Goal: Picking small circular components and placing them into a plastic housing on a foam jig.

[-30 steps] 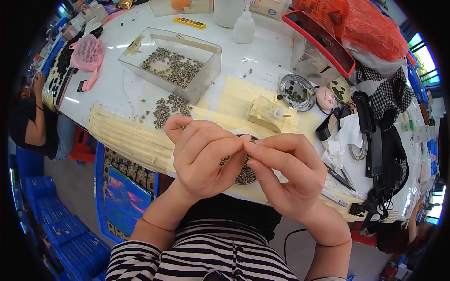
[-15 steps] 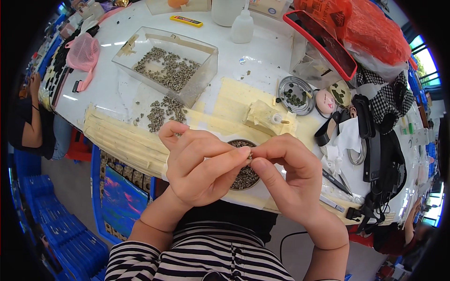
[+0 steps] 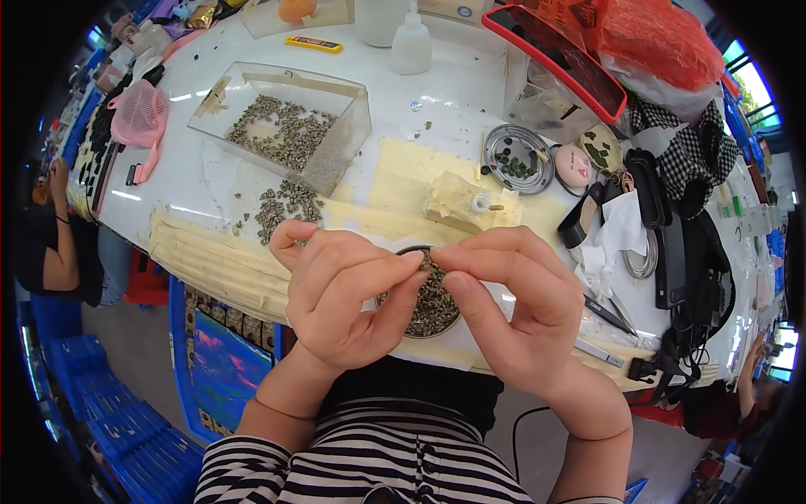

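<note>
My left hand [image 3: 348, 294] and my right hand [image 3: 520, 315] meet above a round tin [image 3: 405, 335] of small grey-brown metallic pieces [image 3: 435, 307]. Both hands are closed in a thumb-and-forefinger pinch, fingertips nearly touching across the tin. Whatever lies between the tips is too small to make out. My left little finger sticks out to the side. Past the left hand, a loose pile of similar pieces [image 3: 285, 208] lies against a clear plastic box [image 3: 348, 143] that holds more of them. Behind the right hand is a tape-wrapped block [image 3: 453, 202] with a small nozzle-like white piece [image 3: 482, 202].
A clear round dish [image 3: 519, 160] with dark green bits sits beyond the block. Farther back are a white squeeze bottle [image 3: 411, 46], a yellow cutter [image 3: 314, 44] and a red-cased phone [image 3: 558, 63]. Tweezers [image 3: 611, 312] and black straps [image 3: 669, 260] lie to the right.
My hands have parted slightly at the fingertips, the left shifting a little left. More of the tin's contents shows between them. The whole view has shifted slightly.
</note>
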`<state>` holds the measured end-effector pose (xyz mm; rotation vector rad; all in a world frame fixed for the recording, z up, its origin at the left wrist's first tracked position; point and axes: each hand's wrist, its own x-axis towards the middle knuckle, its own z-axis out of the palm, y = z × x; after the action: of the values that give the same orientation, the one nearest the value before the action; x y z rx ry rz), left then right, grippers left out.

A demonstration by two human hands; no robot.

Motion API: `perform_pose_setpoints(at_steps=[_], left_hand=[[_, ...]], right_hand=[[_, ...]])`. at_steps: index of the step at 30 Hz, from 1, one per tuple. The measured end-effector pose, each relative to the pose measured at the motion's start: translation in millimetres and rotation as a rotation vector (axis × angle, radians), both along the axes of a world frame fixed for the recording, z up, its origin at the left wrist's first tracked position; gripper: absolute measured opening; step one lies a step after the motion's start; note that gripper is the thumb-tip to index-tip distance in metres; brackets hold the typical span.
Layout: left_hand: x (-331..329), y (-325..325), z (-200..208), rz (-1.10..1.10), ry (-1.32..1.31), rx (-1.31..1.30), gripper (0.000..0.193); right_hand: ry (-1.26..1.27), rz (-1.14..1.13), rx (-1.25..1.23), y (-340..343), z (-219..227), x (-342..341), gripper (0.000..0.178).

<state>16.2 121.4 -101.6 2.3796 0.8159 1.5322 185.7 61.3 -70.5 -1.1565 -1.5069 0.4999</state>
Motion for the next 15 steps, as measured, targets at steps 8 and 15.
perform_pose_setpoints(at_steps=[8, 15], left_hand=[[2, -2, -2, 0.006, 0.032, 0.095, 0.025], [2, -1, -3, 0.032, 0.071, 0.094, 0.025]], right_hand=[[0.062, 0.024, -0.066, -1, -5, -1, 0.012], [-0.036, -0.006, 0.037, -2, 1, -4, 0.021]])
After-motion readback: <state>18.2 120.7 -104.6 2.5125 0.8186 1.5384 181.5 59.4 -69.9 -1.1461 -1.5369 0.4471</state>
